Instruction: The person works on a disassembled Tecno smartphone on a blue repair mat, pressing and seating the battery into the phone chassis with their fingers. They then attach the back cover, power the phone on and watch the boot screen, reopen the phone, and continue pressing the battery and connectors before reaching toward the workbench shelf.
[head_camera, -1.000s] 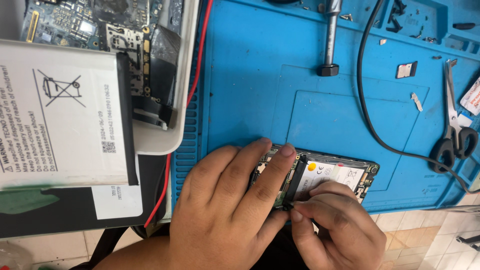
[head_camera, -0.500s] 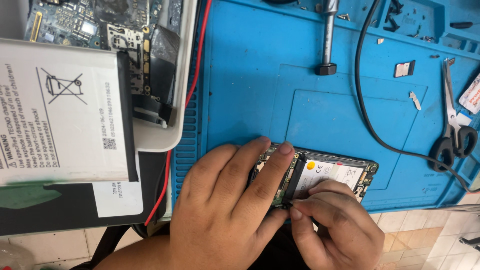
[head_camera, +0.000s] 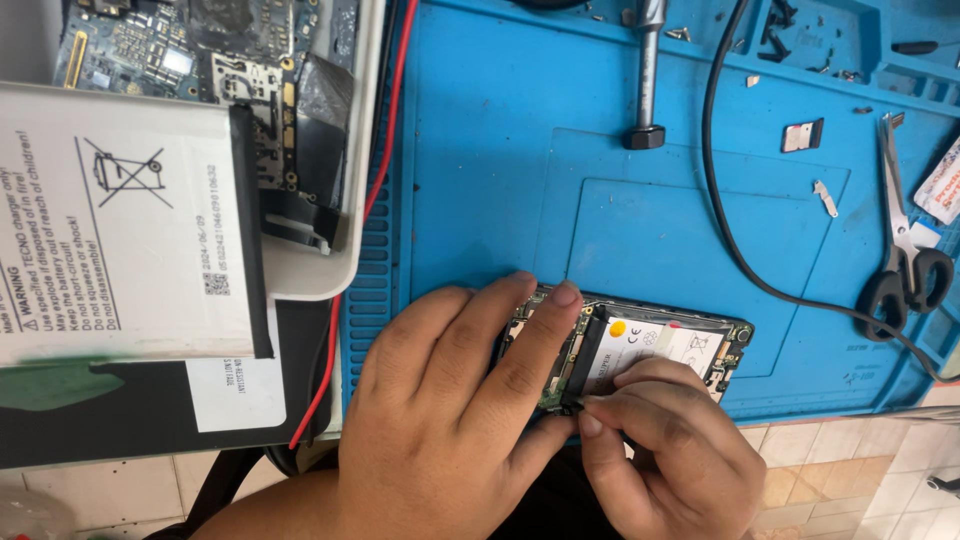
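An opened phone (head_camera: 690, 345) with its back off lies at the near edge of the blue work mat (head_camera: 560, 130), showing a white battery and green circuit board. My left hand (head_camera: 450, 420) presses flat over the phone's left half, fingers spread on the board. My right hand (head_camera: 670, 450) pinches at the phone's lower edge beside a black strip, fingertips together on a small part I cannot make out.
A large white tablet battery (head_camera: 120, 230) and an open tablet board (head_camera: 200, 60) lie at the left. A red wire (head_camera: 370, 200) runs along the mat's left edge. A screwdriver (head_camera: 648, 70), a black cable (head_camera: 720, 200) and scissors (head_camera: 905, 260) lie on the mat.
Both hands stay on the phone; the right fingertips have shifted slightly along its lower edge. Nothing else has moved.
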